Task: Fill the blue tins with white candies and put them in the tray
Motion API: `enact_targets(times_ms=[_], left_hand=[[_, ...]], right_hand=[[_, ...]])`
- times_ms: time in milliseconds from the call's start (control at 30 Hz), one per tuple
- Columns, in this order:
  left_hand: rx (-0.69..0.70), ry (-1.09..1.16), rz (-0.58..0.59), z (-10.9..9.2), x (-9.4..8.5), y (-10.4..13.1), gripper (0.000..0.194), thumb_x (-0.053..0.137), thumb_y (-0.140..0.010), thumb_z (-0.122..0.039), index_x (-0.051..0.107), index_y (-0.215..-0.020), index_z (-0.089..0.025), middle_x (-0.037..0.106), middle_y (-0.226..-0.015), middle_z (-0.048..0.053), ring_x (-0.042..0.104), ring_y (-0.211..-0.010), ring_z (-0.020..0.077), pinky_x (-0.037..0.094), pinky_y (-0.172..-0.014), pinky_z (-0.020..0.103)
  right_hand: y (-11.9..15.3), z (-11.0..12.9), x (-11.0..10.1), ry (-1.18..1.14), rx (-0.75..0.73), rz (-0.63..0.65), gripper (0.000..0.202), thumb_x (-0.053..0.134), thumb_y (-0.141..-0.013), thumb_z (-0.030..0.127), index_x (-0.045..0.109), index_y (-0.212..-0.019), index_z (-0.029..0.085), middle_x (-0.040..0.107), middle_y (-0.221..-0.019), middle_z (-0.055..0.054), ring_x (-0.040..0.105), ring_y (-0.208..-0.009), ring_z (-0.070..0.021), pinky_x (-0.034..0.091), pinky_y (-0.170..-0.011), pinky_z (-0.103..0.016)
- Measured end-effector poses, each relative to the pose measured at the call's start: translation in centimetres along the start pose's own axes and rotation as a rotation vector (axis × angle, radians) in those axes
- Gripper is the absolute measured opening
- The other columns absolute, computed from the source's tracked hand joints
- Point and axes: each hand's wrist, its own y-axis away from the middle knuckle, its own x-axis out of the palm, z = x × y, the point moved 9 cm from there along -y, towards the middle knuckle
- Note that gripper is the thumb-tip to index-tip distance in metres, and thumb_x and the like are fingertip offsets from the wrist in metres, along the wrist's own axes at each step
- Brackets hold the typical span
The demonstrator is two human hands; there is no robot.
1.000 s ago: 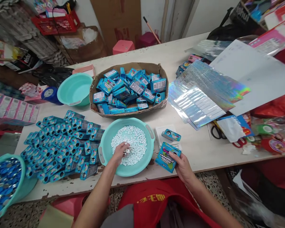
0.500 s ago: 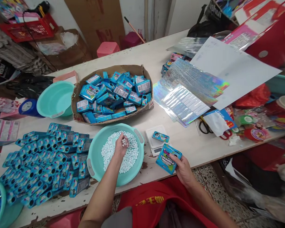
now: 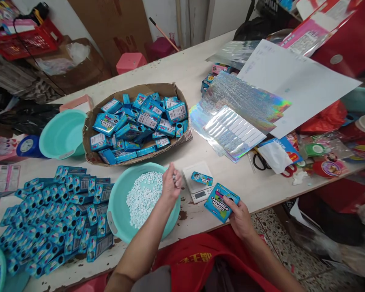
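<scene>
My left hand (image 3: 171, 183) is closed and raised over the right rim of a turquoise basin (image 3: 116, 202). Small white candies (image 3: 142, 194) lie in the basin, and pale bits of them show between my curled fingers. Below the scale, my right hand (image 3: 241, 218) grips a flat blue candy box (image 3: 221, 202), with its printed front facing up and my thumb across it. A small blue tin-like pack (image 3: 202, 178) rests on the white kitchen scale (image 3: 197, 190), between my two hands.
A torn cardboard box (image 3: 135, 160) full of blue cartons stands behind the basin. Rows of open blue boxes (image 3: 57, 219) cover the table's left. Holographic sheets (image 3: 231, 129) and black scissors (image 3: 260, 161) lie at right. Another turquoise basin (image 3: 62, 134) sits at back left.
My left hand has lifted out of the white candies and moved right toward the scale, fingers still closed. My right hand keeps its hold on the blue box. The view has shifted slightly.
</scene>
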Motion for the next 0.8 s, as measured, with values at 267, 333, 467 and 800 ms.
enact_targets(times_ms=[267, 333, 467, 800], left_hand=[[0.358, -0.140, -0.097, 1.0, 5.1, -1.1, 0.053, 0.065, -0.070, -0.061, 0.040, -0.051, -0.018, 0.038, -0.041, -0.006, 0.045, -0.036, 0.0080, 0.034, -0.040, 0.020], [0.406, -0.168, -0.107, 0.9, 5.0, -1.0, 0.051, 0.062, -0.073, -0.059, 0.041, -0.051, -0.018, 0.040, -0.042, -0.005, 0.054, -0.044, 0.0110, 0.042, -0.049, 0.022], [0.406, -0.197, -0.121, 0.8, 5.0, -0.8, 0.051, 0.059, -0.075, -0.060, 0.042, -0.053, -0.018, 0.042, -0.044, -0.005, 0.053, -0.043, 0.0104, 0.045, -0.055, 0.025], [0.319, -0.064, -0.163, 0.9, 4.5, -1.6, 0.054, 0.060, -0.072, -0.065, 0.038, -0.057, -0.019, 0.036, -0.044, -0.008, 0.030, -0.034, 0.0036, 0.032, -0.040, 0.019]], right_hand=[[-0.5, 0.6, -3.1, -0.059, -0.006, -0.142, 0.042, 0.086, -0.049, 0.036, 0.067, -0.082, 0.019, 0.073, -0.082, -0.001, 0.068, -0.076, -0.0247, 0.057, -0.077, -0.042], [-0.7, 0.8, -3.7, -0.064, -0.015, -0.160, 0.043, 0.086, -0.049, 0.037, 0.067, -0.083, 0.019, 0.072, -0.081, -0.001, 0.068, -0.076, -0.0252, 0.057, -0.076, -0.042], [-1.2, 1.4, -4.3, -0.063, -0.049, -0.172, 0.042, 0.085, -0.050, 0.037, 0.067, -0.083, 0.019, 0.072, -0.082, -0.002, 0.068, -0.081, -0.0275, 0.057, -0.076, -0.043], [-1.3, 1.9, -4.0, -0.021, -0.073, -0.133, 0.039, 0.083, -0.054, 0.038, 0.067, -0.084, 0.019, 0.073, -0.083, -0.003, 0.068, -0.080, -0.0273, 0.057, -0.076, -0.044]])
